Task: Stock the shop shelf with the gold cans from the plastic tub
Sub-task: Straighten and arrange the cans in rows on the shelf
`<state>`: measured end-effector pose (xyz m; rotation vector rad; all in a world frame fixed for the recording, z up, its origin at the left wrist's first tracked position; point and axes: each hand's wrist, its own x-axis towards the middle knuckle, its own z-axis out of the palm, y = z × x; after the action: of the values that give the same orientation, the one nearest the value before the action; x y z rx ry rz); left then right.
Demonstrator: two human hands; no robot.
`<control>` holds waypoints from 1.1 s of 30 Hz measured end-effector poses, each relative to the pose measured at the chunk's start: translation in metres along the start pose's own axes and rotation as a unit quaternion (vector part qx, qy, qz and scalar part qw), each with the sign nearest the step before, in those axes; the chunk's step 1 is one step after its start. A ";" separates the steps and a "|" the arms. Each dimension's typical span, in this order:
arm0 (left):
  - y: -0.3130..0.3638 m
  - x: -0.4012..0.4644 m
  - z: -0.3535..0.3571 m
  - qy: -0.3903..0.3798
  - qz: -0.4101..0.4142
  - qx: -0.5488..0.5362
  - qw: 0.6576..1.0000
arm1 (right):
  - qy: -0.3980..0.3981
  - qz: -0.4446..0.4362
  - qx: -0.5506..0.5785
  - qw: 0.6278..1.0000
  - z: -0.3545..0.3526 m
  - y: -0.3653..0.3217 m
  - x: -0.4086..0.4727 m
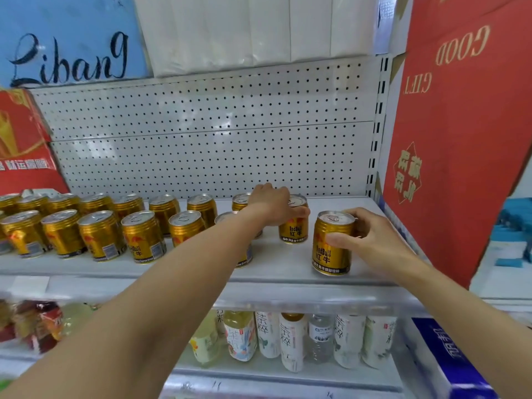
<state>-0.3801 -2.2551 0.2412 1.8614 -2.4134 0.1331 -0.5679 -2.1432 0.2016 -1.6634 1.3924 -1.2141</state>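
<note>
Two bare hands at a white shop shelf (178,266), each clamped on a gold can. Left hand (270,204) reaching deep, fingers curled over the rim of a rear can (293,226) close to the pegboard back panel (201,133). Right hand (371,237) wrapped round the side of a front can (332,246) standing upright near the shelf's front edge, towards its right end.

Likely rigid, smooth metal; sealed and full, so fairly heavy for the size, a little slippery, prone to denting if dropped. Best gripped round the ribbed middle, or from above by the rim.

Two rows of stocked cans (100,226) filling the shelf's left half, upright, close together. Bare shelf between the held cans and the right end. Plastic tub not in view.

Red cartons leaning at both ends: one at the left (23,145), a larger one at the right (454,125), crowding the right corner. Bottled drinks (290,338) on the shelf below. Left forearm crossing over the stocked rows, so a risk of knocking cans.
</note>
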 end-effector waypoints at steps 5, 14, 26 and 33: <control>-0.006 -0.021 -0.022 0.044 0.022 -0.089 0.995 | -0.013 -0.015 0.006 1.000 0.011 -0.008 0.002; -0.063 -0.103 -0.017 0.043 0.049 -0.068 0.996 | -0.045 -0.020 0.004 0.999 0.048 -0.020 0.013; -0.079 -0.095 -0.019 0.021 0.037 -0.113 0.993 | -0.107 -0.016 -0.048 0.993 0.053 -0.030 0.025; -0.089 -0.057 -0.041 0.045 0.017 -0.270 0.962 | -0.051 -0.060 -0.233 0.969 0.025 -0.044 0.085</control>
<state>-0.2787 -2.2183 0.2764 1.5258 -2.1303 -0.3915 -0.5276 -2.2172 0.2532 -2.1227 1.6158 -0.8895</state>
